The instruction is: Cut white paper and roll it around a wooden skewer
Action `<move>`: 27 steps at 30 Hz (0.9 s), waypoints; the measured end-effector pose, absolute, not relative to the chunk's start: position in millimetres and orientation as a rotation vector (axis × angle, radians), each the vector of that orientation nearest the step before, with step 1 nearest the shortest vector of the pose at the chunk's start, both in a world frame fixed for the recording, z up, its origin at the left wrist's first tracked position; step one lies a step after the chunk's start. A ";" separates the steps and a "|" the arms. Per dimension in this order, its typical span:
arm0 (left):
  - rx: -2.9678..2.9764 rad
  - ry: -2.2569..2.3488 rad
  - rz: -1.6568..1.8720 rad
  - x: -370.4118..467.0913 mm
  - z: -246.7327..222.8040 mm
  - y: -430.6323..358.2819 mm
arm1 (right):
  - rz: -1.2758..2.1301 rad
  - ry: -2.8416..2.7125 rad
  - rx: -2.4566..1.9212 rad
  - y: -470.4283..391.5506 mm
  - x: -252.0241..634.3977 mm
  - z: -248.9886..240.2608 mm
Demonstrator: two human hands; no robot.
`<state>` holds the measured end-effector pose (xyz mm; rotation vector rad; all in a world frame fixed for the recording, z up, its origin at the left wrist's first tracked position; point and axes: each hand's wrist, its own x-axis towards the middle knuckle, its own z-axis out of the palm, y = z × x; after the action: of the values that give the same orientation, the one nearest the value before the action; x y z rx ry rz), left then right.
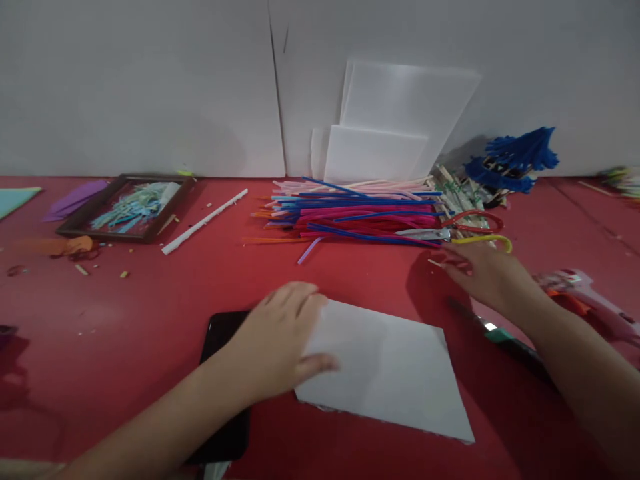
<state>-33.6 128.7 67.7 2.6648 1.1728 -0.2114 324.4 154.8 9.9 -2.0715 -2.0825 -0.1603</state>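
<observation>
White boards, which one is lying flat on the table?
The front white board, its left end beneath the left hand; the other boards lean against the wall.

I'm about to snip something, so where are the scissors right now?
In the head view, the scissors lie right of centre, partly over the right end of the pipe cleaner pile, just beyond the right hand.

One bare left hand, one bare right hand — two altogether; one pale-grey cardboard sheet; one pair of red-and-yellow-handled scissors; one brown rectangular frame.
</observation>
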 end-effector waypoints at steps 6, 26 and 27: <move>2.496 0.927 -0.485 -20.3 61.1 129.0 | -0.052 -2.135 -2.108 162.4 313.5 13.3; 2.945 0.974 -0.148 8.7 24.3 74.2 | 0.561 -2.208 -1.368 115.0 189.1 15.2; 2.935 0.928 -0.180 8.3 25.6 73.9 | 0.571 -2.187 -1.384 113.8 189.7 13.6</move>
<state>8.3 73.9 25.6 2.9351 0.9276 -0.1797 189.7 113.8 13.6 -1.3836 -2.1872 0.5709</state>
